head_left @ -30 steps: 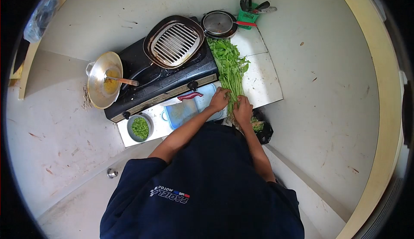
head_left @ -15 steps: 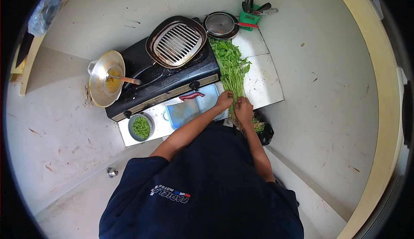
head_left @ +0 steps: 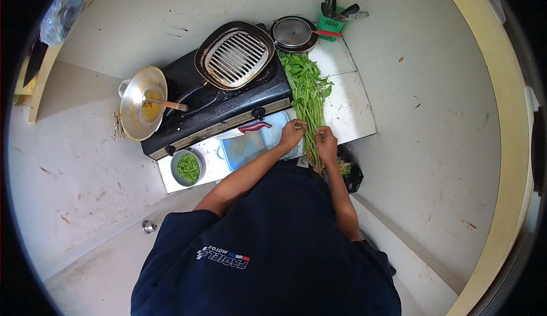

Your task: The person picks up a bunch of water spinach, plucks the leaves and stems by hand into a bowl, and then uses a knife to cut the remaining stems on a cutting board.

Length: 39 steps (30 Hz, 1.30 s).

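Note:
A long bunch of leafy greens (head_left: 309, 91) lies on the white tiled counter beside the stove, leaves away from me and stems toward my body. At the left edge of the stems is my left hand (head_left: 293, 134), its fingers pinched together. My right hand (head_left: 327, 145) is closed in a pinch at their right edge. Whatever thin thing the fingertips grip, if anything, is too small to make out. Left of the stems, a knife with a red handle (head_left: 255, 127) rests across a blue cutting board (head_left: 244, 152).
A black stove (head_left: 228, 100) carries a grill pan (head_left: 200, 68) and a wok (head_left: 129, 116) with a wooden-handled utensil. A bowl of chopped greens (head_left: 188, 168) stands front left. Behind are a strainer (head_left: 293, 32) and a green utensil basket (head_left: 330, 30). A black bag (head_left: 355, 177) sits right.
My hands have drawn slightly apart, from close together over the stems to either side of them. The bunch stays in place.

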{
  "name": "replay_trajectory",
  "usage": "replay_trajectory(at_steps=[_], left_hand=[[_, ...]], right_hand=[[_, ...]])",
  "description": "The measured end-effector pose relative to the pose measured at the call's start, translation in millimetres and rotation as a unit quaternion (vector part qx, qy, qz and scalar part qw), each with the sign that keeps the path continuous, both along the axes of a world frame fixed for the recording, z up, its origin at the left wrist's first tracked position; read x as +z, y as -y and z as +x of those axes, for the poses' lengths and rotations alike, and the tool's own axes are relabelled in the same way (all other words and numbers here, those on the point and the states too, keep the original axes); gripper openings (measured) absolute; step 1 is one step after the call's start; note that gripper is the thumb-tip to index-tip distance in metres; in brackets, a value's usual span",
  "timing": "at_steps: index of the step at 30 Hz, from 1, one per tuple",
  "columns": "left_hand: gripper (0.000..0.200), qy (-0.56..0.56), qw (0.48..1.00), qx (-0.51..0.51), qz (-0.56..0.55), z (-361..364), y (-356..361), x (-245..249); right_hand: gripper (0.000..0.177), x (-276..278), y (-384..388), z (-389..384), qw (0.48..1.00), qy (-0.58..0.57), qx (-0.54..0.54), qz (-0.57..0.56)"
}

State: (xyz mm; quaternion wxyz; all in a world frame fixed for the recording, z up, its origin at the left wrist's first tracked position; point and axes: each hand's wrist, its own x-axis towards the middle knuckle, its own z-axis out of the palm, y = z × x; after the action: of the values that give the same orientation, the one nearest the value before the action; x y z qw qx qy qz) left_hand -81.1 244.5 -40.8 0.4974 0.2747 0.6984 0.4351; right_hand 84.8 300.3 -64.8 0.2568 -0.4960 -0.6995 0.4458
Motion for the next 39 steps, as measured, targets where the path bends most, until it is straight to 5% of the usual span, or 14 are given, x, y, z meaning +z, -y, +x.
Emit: replay_trajectory(at_steps=[7, 13, 20, 29, 39], left_hand=[[0.024, 0.086, 0.993, 0.056, 0.052, -3, 6, -12], [0.019, 0.037, 0.996, 0.041, 0.066, -15, 9, 19], [0.019, 0.12, 0.973, 0.1, 0.171, -33, 19, 97], [0.017, 0.153, 0.953, 0.125, 0.231, -48, 21, 137], [0.028, 0.149, 0.975, 0.075, 0.148, -30, 10, 83]], right_hand=[[0.027, -11, 2, 5, 0.988, -0.055, 0.005, -0.147], [0.028, 5, 4, 10, 0.99, -0.067, -0.011, -0.122], [0.022, -2, 1, 18, 0.997, -0.033, -0.016, -0.073], [0.018, -13, -2, 17, 0.994, -0.048, 0.006, -0.097], [0.015, -26, -2, 17, 0.983, -0.083, -0.002, -0.164]])
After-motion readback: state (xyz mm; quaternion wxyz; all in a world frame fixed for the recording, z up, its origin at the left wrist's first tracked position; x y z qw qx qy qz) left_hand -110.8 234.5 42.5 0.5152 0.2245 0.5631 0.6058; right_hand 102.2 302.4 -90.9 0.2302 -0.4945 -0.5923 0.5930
